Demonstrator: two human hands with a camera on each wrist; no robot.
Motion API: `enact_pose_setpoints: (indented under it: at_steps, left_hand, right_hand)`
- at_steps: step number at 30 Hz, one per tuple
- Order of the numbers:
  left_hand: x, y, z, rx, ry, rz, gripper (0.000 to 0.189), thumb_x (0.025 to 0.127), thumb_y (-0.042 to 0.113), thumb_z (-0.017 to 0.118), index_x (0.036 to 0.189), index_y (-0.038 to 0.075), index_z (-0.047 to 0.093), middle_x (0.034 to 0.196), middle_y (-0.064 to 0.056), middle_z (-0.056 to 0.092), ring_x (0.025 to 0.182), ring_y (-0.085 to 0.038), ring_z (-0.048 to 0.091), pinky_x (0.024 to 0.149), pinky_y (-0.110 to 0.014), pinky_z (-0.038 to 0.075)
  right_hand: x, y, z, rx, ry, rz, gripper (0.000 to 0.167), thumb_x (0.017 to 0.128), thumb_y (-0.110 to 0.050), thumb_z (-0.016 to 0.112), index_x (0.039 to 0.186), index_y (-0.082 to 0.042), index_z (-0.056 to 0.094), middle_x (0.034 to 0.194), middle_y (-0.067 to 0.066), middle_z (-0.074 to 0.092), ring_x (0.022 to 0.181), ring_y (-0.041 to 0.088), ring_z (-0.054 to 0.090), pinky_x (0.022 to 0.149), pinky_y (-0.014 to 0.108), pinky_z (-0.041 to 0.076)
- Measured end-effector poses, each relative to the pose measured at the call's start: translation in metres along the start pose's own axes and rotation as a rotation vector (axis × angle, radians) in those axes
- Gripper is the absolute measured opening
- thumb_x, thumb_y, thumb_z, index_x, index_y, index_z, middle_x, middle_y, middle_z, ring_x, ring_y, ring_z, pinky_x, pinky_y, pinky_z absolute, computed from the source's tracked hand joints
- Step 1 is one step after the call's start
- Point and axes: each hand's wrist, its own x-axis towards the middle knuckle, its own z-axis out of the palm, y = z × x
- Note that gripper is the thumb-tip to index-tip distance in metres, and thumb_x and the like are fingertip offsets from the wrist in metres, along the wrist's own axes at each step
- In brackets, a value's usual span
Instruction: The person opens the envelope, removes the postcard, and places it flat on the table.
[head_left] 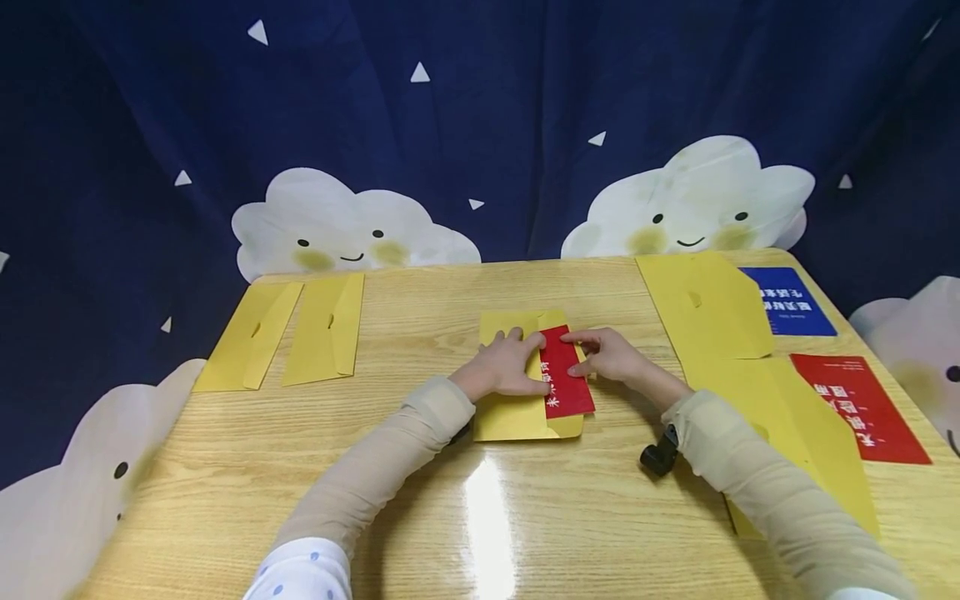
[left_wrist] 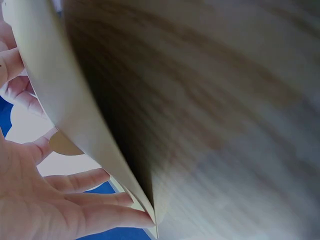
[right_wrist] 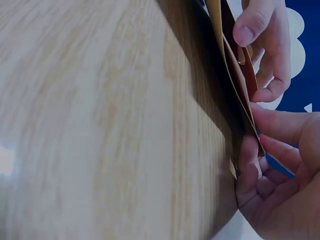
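A yellow envelope (head_left: 510, 423) lies mid-table with its opening side to the right. My left hand (head_left: 510, 364) rests spread over it, fingertips toward the far edge and thumb by the red card (head_left: 567, 392). The card has white lettering and overlaps the envelope's right side. From the right, my right hand (head_left: 611, 354) pinches the card's right edge, its thumb and forefinger apart along it. In the right wrist view, the fingers of the right hand (right_wrist: 295, 175) curl at the edge of the card and envelope. The left wrist view shows the left hand (left_wrist: 45, 200) with straight fingers along the envelope.
Two small yellow envelopes (head_left: 251, 337) lie at the back left. On the right are larger yellow envelopes (head_left: 705, 300), a blue card (head_left: 798, 304) and a red sheet (head_left: 870, 408). A dark curtain (head_left: 487, 125) with cloud shapes hangs behind the wooden table (head_left: 420, 517).
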Motion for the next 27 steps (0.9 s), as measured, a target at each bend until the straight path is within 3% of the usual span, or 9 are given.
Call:
enact_pose_setpoints:
  at_steps: [10, 19, 27]
  left_hand:
    - [0.0, -0.001, 0.002, 0.011, 0.01, 0.005, 0.061, 0.074, 0.055, 0.061, 0.123, 0.028, 0.039, 0.125, -0.01, 0.042, 0.11, -0.033, 0.044, 0.088, -0.06, 0.035]
    - [0.001, 0.0, 0.004, 0.03, 0.005, 0.01, 0.062, 0.073, 0.057, 0.061, 0.123, 0.027, 0.039, 0.125, -0.01, 0.042, 0.11, -0.033, 0.042, 0.087, -0.061, 0.034]
    - [0.0, 0.001, 0.003, 0.048, -0.013, 0.006, 0.071, 0.073, 0.06, 0.061, 0.131, 0.027, 0.037, 0.131, -0.014, 0.039, 0.119, -0.039, 0.036, 0.089, -0.063, 0.032]
  right_hand:
    - [-0.005, 0.003, -0.004, 0.061, 0.011, 0.004, 0.055, 0.074, 0.003, 0.067, 0.126, 0.006, 0.049, 0.093, 0.016, 0.052, 0.077, 0.019, 0.045, 0.056, 0.023, 0.041]
    - [-0.016, 0.012, -0.015, 0.164, 0.027, 0.036, 0.058, 0.076, 0.007, 0.064, 0.13, 0.008, 0.044, 0.092, 0.015, 0.048, 0.078, 0.017, 0.048, 0.062, 0.027, 0.051]
    - [-0.023, 0.019, -0.026, 0.095, 0.078, 0.067, 0.06, 0.074, 0.005, 0.065, 0.13, 0.006, 0.044, 0.092, 0.015, 0.047, 0.082, 0.021, 0.046, 0.059, 0.028, 0.051]
